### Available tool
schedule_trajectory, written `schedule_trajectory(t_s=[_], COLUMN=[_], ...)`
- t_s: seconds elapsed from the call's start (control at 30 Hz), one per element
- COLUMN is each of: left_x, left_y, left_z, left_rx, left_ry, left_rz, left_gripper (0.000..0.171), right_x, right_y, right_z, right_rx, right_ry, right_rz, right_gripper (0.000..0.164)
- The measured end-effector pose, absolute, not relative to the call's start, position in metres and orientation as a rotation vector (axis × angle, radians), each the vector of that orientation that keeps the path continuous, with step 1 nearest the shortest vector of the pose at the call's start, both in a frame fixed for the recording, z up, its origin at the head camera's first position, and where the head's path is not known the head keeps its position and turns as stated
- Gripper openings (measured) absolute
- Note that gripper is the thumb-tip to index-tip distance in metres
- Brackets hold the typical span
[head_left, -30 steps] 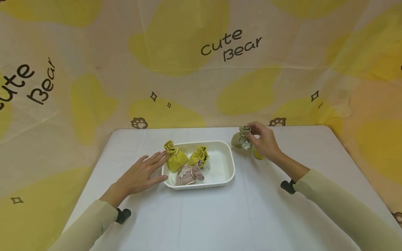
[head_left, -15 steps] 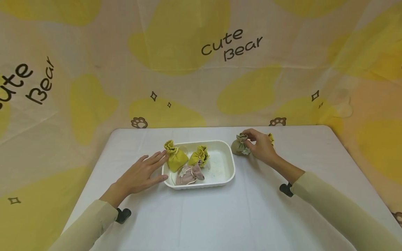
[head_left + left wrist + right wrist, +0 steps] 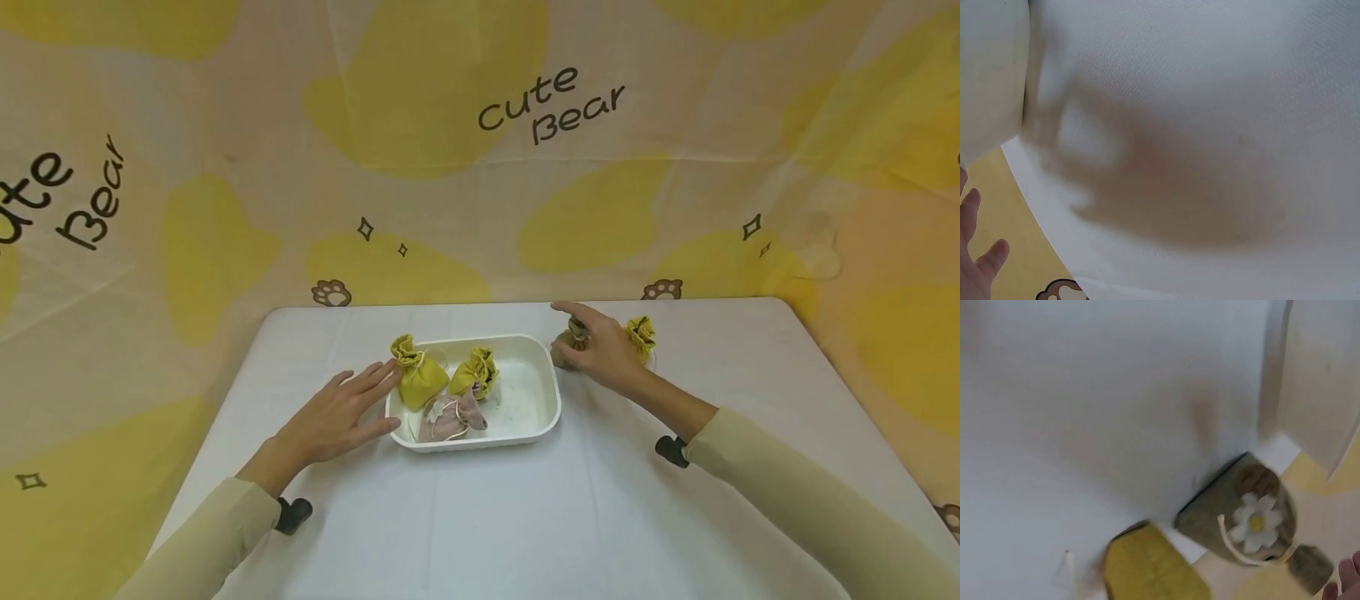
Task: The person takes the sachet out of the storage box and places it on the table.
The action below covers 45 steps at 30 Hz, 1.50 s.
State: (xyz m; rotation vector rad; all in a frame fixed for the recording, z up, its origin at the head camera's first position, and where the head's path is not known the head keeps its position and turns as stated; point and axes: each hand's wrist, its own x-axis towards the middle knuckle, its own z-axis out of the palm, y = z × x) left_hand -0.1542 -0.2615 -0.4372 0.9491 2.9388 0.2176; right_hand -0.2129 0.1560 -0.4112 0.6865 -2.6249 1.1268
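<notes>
Right hand at green bag, left hand at tray

Right hand: thumb and index finger spread apart about the green bag, index stretched past its neck. Right wrist view shows fingertips just beside the neck, not clamped on it; slight contact cannot be told. The bag stands upright on the white table, just right of the tray, and bears a white flower with a yellow centre. A yellow bag stands on the table beyond the right hand, partly hidden by it.

Left hand: fingers straight, thumb held apart, at the tray's left end, nothing gripped. Fingertips reach the leftmost yellow bag; whether they press it cannot be told.

Tray contents, all in its left part: the leftmost yellow bag, a second yellow bag to its right, and a pink bag nearest the person. Hands well apart. Behind the table: a patterned cloth lettered "Cute Bear".
</notes>
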Motion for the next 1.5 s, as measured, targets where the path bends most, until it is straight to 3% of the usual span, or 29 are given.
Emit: schedule_trajectory(t_s=[0.37,0.9,1.3,1.5], left_x=[-0.154,-0.153,-0.152,-0.153], left_y=[-0.261,-0.264,-0.264,-0.264], left_z=[-0.438,-0.438,-0.436,-0.437], left_rx=[0.949,0.959,0.962,0.973], left_ry=[2.941,2.958,2.954,2.96], left_rz=[0.208,0.237,0.253,0.266], left_gripper=[0.077,0.077,0.076,0.076], right_x=[-0.204,-0.204,-0.205,-0.206], right_y=[0.118,0.076,0.066,0.064], right_z=[-0.409,-0.416,-0.419,-0.424], right_rx=[0.903,1.248,1.283,1.311], right_ry=[-2.609,-2.733,-2.737,-2.732], right_rz=[1.494,1.413,1.436,1.435], right_gripper=[0.06,0.071,0.073,0.066])
